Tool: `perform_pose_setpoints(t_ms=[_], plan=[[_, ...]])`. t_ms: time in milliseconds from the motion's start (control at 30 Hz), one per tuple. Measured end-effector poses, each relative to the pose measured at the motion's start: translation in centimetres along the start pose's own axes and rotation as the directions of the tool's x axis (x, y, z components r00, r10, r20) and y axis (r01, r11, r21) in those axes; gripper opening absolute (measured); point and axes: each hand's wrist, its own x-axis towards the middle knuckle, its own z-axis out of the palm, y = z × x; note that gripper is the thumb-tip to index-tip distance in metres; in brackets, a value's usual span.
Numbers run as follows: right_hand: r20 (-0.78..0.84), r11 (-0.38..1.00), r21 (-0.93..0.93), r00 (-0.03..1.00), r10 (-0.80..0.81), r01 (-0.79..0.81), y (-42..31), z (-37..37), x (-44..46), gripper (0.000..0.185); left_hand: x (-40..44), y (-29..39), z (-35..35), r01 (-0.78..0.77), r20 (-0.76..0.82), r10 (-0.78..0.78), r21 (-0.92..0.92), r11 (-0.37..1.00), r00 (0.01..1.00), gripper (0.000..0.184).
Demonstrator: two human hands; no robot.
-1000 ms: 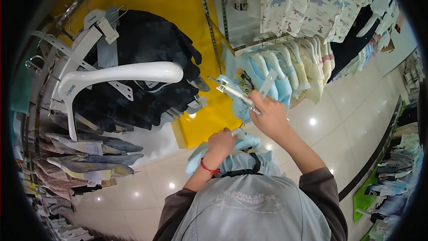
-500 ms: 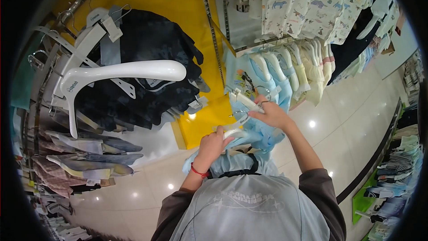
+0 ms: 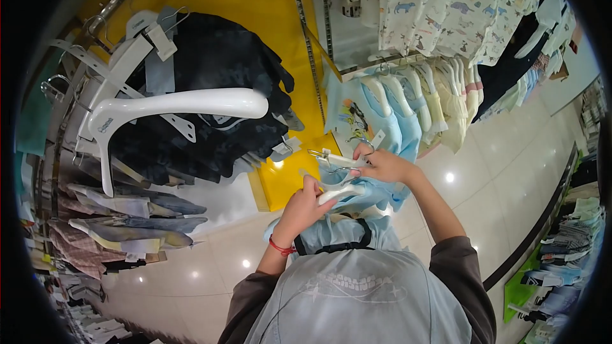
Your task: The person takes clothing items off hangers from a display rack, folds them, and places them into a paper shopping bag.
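My left hand, with a red string bracelet at the wrist, is closed on a white hanger that carries a light blue garment. Just up and to the right, my right hand pinches a white clip hanger near its metal hook. The two hangers are close together, and their hooks overlap in view between my hands. Light blue cloth hangs below both; which piece belongs to which hanger is hard to tell.
Light blue and cream clothes hang on a rail beyond my right hand. A large white hanger and dark shirts are at the left. A yellow panel stands behind my hands. More clothes line the right edge.
My right hand has moved down and left with the clip hanger, toward my left hand. The hanger in my left hand has come more into view, and the hangers are now closer together.
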Motion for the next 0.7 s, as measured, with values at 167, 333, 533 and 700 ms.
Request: perform_pose_setpoints(t_ms=[167, 333, 533, 700], plan=[[-0.081, 0.996, 0.022, 0.993, -0.083, 0.085, 2.1, -0.1, -1.0, 0.046, -1.0, -1.9, -0.4, 0.066, 0.297, 0.044, -0.350, 0.935, 0.954, 0.044], [-0.047, 0.999, -0.039, 0.999, 0.000, -0.002, -0.2, -1.4, -2.4, 0.047, -1.4, -3.5, 1.5, 0.322, 0.459, 0.070, -0.715, 0.620, 0.886, 0.050], [-0.207, 0.951, -0.273, 0.956, -0.206, 0.146, 0.8, -0.7, -2.6, 0.042, -1.4, -3.7, 2.5, 0.549, 0.607, 0.031, -0.737, 0.394, 0.794, 0.055], [-0.224, 0.852, -0.521, 0.954, -0.198, 0.055, 0.1, -2.7, -2.3, 0.033, -0.9, -1.7, 1.9, 0.059, 0.392, 0.157, -0.484, 0.873, 0.906, 0.063]])
